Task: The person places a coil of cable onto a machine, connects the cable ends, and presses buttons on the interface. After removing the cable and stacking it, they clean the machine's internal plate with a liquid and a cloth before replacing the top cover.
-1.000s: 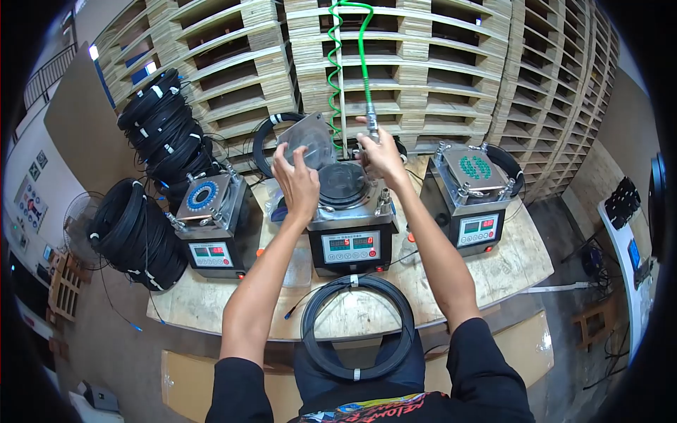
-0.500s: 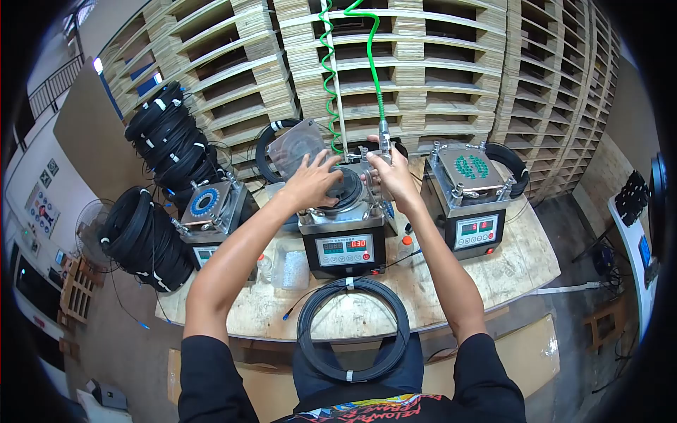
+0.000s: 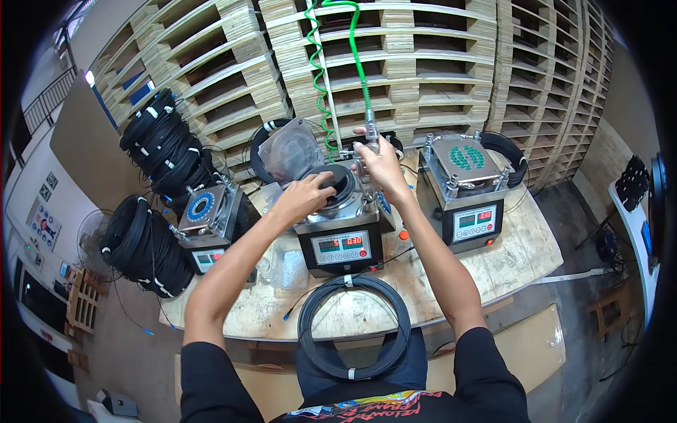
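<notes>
In the middle of the bench stands a polishing machine (image 3: 340, 248) with a lit red and green display. Its clear lid (image 3: 288, 149) leans up at the back left. My left hand (image 3: 305, 199) has its fingers curled on a dark round disc (image 3: 340, 178) at the machine's top, which looks slightly tilted; the fingertips are partly hidden. Just right of it, my right hand (image 3: 384, 173) is wrapped round an air blow gun (image 3: 371, 128) whose green hose (image 3: 358, 63) comes down from above. The gun's nozzle is near the disc.
Similar machines stand at left (image 3: 204, 218) and right (image 3: 465, 187). A coil of black cable (image 3: 305, 317) rests across my lap against the bench edge. Stacked cable coils (image 3: 141, 240) are at far left, a clear plastic box (image 3: 290, 269) nearer, and wooden pallets (image 3: 395, 53) behind.
My left hand's spread fingers have drawn together on the disc, which now looks tilted. My right hand still holds the blow gun. The view has shifted slightly.
</notes>
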Demonstrator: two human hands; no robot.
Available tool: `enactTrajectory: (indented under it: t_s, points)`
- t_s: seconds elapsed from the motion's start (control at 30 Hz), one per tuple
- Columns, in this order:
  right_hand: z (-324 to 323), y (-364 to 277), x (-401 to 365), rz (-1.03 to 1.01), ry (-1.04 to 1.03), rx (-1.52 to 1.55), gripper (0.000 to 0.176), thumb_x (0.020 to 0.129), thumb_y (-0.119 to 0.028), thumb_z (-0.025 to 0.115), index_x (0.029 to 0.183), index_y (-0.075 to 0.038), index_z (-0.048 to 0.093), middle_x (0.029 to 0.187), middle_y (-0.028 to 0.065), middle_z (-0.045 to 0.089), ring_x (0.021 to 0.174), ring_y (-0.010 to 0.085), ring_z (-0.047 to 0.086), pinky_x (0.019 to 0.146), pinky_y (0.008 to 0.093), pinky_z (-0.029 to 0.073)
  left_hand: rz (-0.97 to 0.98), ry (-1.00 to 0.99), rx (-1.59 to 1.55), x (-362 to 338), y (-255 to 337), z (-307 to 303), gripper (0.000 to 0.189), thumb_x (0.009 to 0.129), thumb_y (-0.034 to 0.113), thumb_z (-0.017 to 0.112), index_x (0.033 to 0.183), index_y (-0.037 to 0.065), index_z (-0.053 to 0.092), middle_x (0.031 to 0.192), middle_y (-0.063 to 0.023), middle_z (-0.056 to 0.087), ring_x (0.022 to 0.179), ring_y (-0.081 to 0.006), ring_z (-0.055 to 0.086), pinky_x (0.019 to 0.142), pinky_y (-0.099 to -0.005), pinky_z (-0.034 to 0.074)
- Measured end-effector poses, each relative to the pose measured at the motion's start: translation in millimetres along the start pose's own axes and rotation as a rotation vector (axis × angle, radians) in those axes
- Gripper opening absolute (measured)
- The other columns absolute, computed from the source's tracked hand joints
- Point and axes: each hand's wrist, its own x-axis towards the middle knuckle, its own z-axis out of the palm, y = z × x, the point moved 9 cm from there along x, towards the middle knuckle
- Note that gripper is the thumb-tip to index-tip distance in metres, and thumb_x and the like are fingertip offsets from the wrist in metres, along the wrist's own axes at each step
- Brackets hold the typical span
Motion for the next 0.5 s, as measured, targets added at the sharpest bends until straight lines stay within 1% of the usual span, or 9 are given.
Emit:
enactTrajectory:
  t_s: [0.13, 0.17, 0.2, 0.27, 0.3, 0.33, 0.4, 0.47, 0.5]
  points:
    - [11.5, 15.0, 35.0, -0.148, 0.034, 0.004, 0.030, 0.097, -0.015, 0.063, 0.126, -0.006, 0.062, 0.087, 0.0023, 0.063, 0.060, 0.0095, 0.063, 0.055, 0.0282, 0.053, -0.259, 0.400, -0.285, -13.5, -19.4, -26.8, 0.018, 0.089, 0.010, 0.066, 0.106, 0.010, 0.072, 0.122, -0.0131, 0.064, 0.107, -0.0330, 0.068, 0.082, -0.0449, 0.056]
    - [13.3, 22.9, 47.2, -0.179, 0.071, -0.008, 0.028, 0.094, -0.011, 0.063, 0.121, -0.003, 0.063, 0.085, 0.0077, 0.066, 0.062, 0.0193, 0.066, 0.059, 0.0341, 0.054, -0.333, 0.545, -0.346, -16.9, -22.6, -33.8, 0.018, 0.090, 0.002, 0.062, 0.105, 0.006, 0.071, 0.112, -0.0164, 0.065, 0.096, -0.0352, 0.069, 0.082, -0.0436, 0.054]
    - [16.3, 35.4, 59.5, -0.180, 0.073, -0.007, 0.028, 0.094, -0.011, 0.063, 0.121, -0.003, 0.063, 0.085, 0.0077, 0.066, 0.062, 0.0193, 0.066, 0.059, 0.0341, 0.054, -0.331, 0.545, -0.345, -15.9, -26.2, -30.1, 0.018, 0.090, 0.002, 0.062, 0.105, 0.006, 0.071, 0.112, -0.0164, 0.065, 0.096, -0.0352, 0.069, 0.082, -0.0436, 0.054]
    - [15.7, 26.2, 67.1, -0.444, 0.224, -0.364, 0.028, 0.091, -0.007, 0.063, 0.118, -0.001, 0.063, 0.084, 0.0167, 0.068, 0.073, 0.0348, 0.068, 0.070, 0.0419, 0.054, -0.449, 0.761, -0.496, -26.7, -49.4, -25.9, 0.022, 0.089, -0.004, 0.060, 0.107, 0.004, 0.070, 0.110, -0.0169, 0.064, 0.092, -0.0348, 0.068, 0.081, -0.0424, 0.053]
    - [19.6, 29.0, 67.9, -0.410, 0.206, -0.327, 0.027, 0.089, -0.006, 0.063, 0.116, 0.001, 0.062, 0.085, 0.0235, 0.067, 0.083, 0.0449, 0.065, 0.078, 0.0468, 0.051, -0.474, 0.810, -0.508, -30.8, -50.5, -28.9, 0.029, 0.087, -0.011, 0.056, 0.110, 0.002, 0.069, 0.108, -0.0177, 0.063, 0.091, -0.0356, 0.066, 0.083, -0.0421, 0.051]
    - [21.8, 29.2, 65.8, -0.411, 0.202, -0.330, 0.027, 0.089, -0.006, 0.063, 0.116, 0.001, 0.062, 0.085, 0.0235, 0.067, 0.083, 0.0449, 0.065, 0.078, 0.0468, 0.051, -0.478, 0.813, -0.509, -30.9, -51.8, -27.7, 0.029, 0.087, -0.011, 0.056, 0.110, 0.002, 0.069, 0.108, -0.0177, 0.063, 0.091, -0.0356, 0.066, 0.083, -0.0421, 0.051]
    - [36.8, 37.7, 64.9, -0.342, 0.064, -0.396, 0.028, 0.093, -0.002, 0.061, 0.121, -0.003, 0.062, 0.068, 0.0015, 0.057, 0.056, 0.0101, 0.057, 0.053, 0.0312, 0.047, -0.523, 0.934, -0.426, -40.4, -53.8, -33.4, 0.035, 0.085, -0.013, 0.053, 0.113, 0.002, 0.068, 0.109, -0.0178, 0.063, 0.096, -0.0373, 0.065, 0.088, -0.0427, 0.050]
    - [46.6, 37.4, 57.7, -0.382, 0.020, -0.446, 0.030, 0.094, -0.003, 0.061, 0.124, -0.005, 0.060, 0.070, 0.0004, 0.057, 0.056, 0.0093, 0.056, 0.052, 0.0306, 0.047, -0.572, 0.924, -0.456, -41.6, -57.0, -29.4, 0.038, 0.085, -0.012, 0.051, 0.117, 0.002, 0.066, 0.113, -0.0193, 0.064, 0.105, -0.0388, 0.064, 0.094, -0.0434, 0.049]
    - [54.0, 40.8, 50.6, -0.236, -0.037, -0.327, 0.031, 0.094, -0.004, 0.061, 0.125, -0.006, 0.059, 0.072, -0.0004, 0.056, 0.057, 0.0088, 0.056, 0.052, 0.0295, 0.048, -0.587, 0.931, -0.442, -42.4, -58.5, -28.0, 0.040, 0.085, -0.011, 0.050, 0.119, 0.002, 0.066, 0.117, -0.0200, 0.065, 0.109, -0.0389, 0.064, 0.096, -0.0437, 0.049]
